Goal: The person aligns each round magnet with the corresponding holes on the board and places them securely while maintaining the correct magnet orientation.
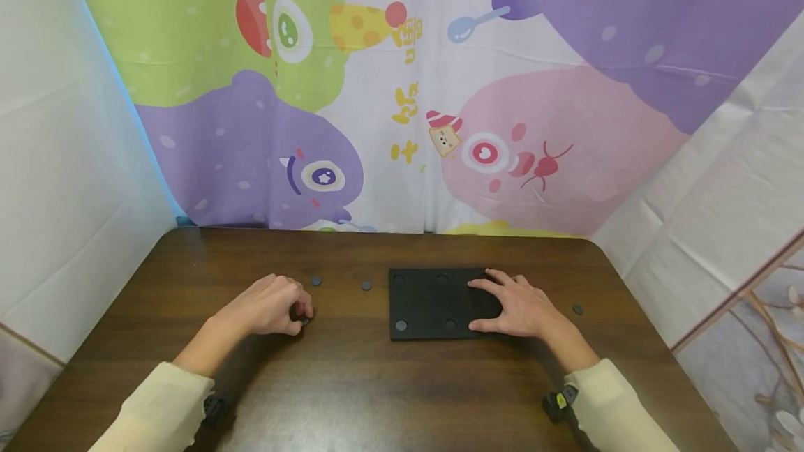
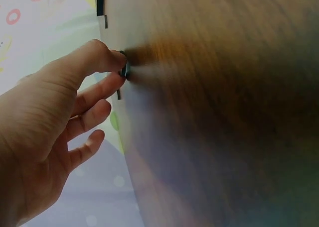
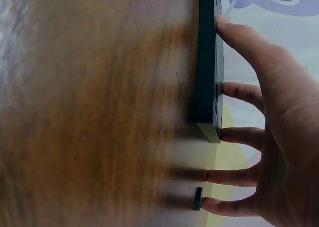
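Note:
My left hand pinches a small dark disc between thumb and index finger, at the tabletop left of the board; the other fingers are loosely bent. A black rectangular board with round recesses lies flat on the table. One grey disc sits in its near-left recess. My right hand rests on the board's right part with its fingers spread, hiding that part in the head view. In the right wrist view, thumb and fingertips touch the board.
Two loose discs, one farther left and one nearer the board, lie beyond my left hand. Another disc lies right of my right hand. The brown wooden table ends at a printed cartoon curtain.

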Demonstrator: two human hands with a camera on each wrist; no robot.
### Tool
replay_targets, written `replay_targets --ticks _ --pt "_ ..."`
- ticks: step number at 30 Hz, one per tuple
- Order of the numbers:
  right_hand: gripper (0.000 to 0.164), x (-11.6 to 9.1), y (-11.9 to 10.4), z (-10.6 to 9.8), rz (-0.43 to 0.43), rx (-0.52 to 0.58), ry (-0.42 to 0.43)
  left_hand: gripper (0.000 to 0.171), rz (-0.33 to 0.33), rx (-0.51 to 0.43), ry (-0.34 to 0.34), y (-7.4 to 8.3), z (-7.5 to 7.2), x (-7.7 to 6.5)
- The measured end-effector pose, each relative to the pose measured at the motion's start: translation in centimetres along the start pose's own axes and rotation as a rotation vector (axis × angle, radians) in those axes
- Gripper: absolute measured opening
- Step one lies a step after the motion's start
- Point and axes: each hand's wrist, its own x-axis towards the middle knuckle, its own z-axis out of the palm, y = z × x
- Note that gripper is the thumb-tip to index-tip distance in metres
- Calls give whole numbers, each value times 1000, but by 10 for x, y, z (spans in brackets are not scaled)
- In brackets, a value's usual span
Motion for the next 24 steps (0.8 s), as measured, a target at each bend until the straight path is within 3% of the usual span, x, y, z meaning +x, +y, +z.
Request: replay_targets --ticks 13,24 --pt "90 1 -1 0 1 2 -3 18 -1 35 13 -2 2 1" --pt "88 0 -1 0 0 2 4 16 21 63 51 -5 -5 5"
